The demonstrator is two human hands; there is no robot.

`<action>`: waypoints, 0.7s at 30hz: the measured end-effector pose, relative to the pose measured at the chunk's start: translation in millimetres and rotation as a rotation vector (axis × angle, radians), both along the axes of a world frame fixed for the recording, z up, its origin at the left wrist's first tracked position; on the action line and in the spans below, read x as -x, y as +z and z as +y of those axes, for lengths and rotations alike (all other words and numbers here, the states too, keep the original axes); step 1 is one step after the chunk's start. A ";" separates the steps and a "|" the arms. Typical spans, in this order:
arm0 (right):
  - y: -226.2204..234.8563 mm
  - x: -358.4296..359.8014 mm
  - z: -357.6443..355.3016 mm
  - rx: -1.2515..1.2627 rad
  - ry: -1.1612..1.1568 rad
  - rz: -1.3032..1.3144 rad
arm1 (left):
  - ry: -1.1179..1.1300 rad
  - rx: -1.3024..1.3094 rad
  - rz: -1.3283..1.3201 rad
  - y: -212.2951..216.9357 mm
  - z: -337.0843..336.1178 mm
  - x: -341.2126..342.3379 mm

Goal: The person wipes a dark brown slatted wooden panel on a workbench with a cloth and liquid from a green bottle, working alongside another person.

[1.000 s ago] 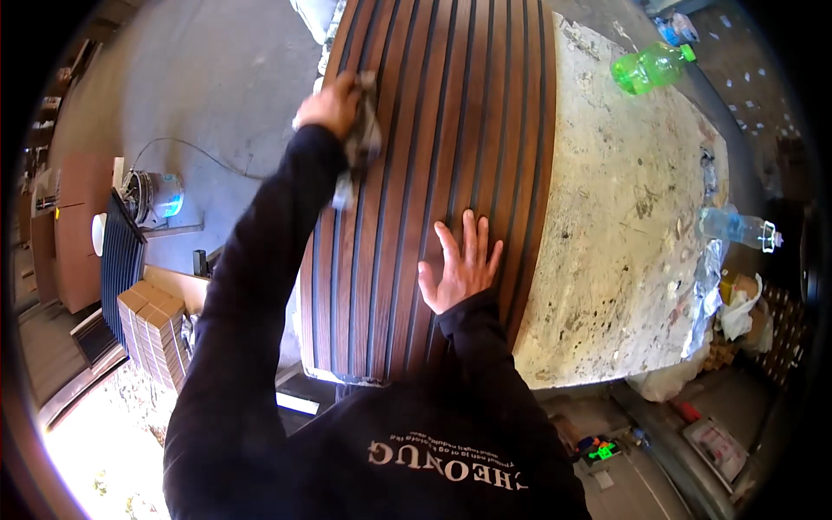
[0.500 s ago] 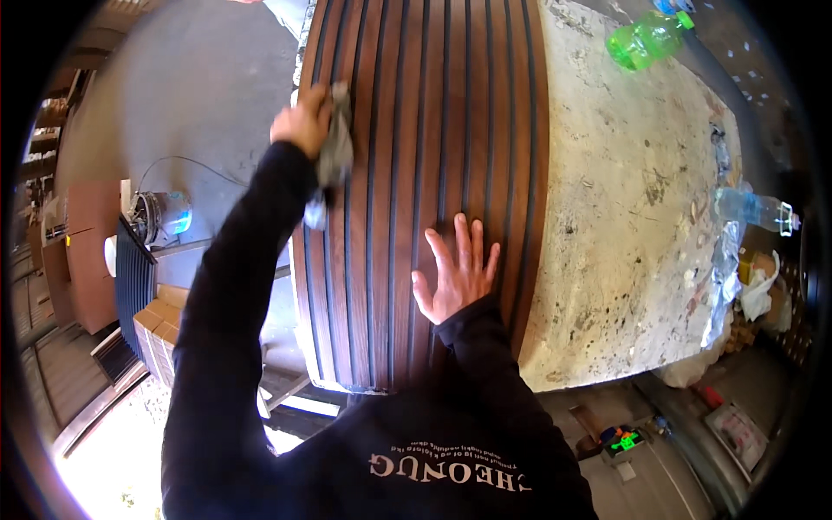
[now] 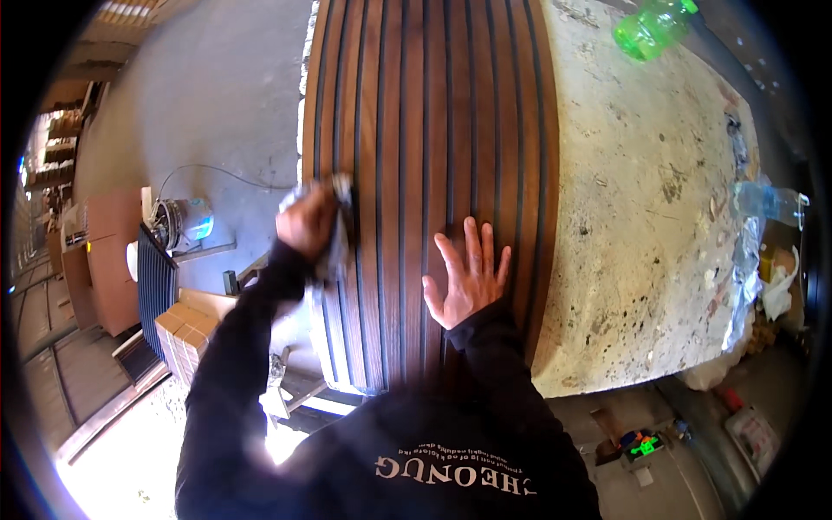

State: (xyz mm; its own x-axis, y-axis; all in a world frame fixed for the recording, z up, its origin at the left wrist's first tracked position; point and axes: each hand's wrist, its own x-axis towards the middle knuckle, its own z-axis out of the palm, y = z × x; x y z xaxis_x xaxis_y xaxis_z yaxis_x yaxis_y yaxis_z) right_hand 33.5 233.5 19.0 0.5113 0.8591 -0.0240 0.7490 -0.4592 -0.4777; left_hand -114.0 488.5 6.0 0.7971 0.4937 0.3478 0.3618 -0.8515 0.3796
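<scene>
A long dark brown slatted wood panel [image 3: 433, 113] lies on a pale stained worktable [image 3: 641, 225]. My left hand [image 3: 305, 221] is closed around a grey rag [image 3: 341, 234] and presses it on the panel's left slats, near the left edge. My right hand [image 3: 466, 276] lies flat on the panel with fingers spread, near its lower right part. Both arms wear black sleeves.
A green plastic bottle [image 3: 652, 26] and a clear bottle [image 3: 770, 204] lie on the table at the right. Left of the table is grey floor with a cable, a small fan-like device [image 3: 178, 221], cardboard boxes [image 3: 186, 334] and a dark slatted piece.
My left hand has drawn the rag down the panel's left slats toward me. The right hand stays flat in the same spot on the panel.
</scene>
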 end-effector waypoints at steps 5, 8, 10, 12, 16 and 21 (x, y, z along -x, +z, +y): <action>5.6 9.5 9.2 -0.014 0.046 0.034 | 0.425 -0.060 0.082 -10.5 70.9 -17.7; 3.8 16.0 17.5 -0.025 0.065 0.022 | 0.604 -0.058 0.029 3.2 156.9 -64.0; 2.5 7.4 13.1 -0.029 0.052 0.001 | 0.580 0.097 -0.060 4.5 144.2 -81.7; 1.0 7.0 7.4 -0.027 0.037 -0.002 | 0.481 0.103 0.039 -4.6 100.6 -43.5; -1.5 6.1 2.6 -0.026 0.030 -0.007 | 0.341 0.192 0.135 4.5 53.1 -6.1; 0.4 11.5 8.5 -0.030 0.052 -0.026 | 0.443 -0.107 0.325 12.7 149.9 -75.5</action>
State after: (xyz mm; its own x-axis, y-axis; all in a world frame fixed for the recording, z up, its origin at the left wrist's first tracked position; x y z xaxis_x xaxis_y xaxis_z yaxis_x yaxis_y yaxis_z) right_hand 22.0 242.0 19.3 0.4660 0.8846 0.0151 0.7840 -0.4050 -0.4704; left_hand -38.5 638.5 18.7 0.5956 0.7815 0.1856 0.7780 -0.6188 0.1090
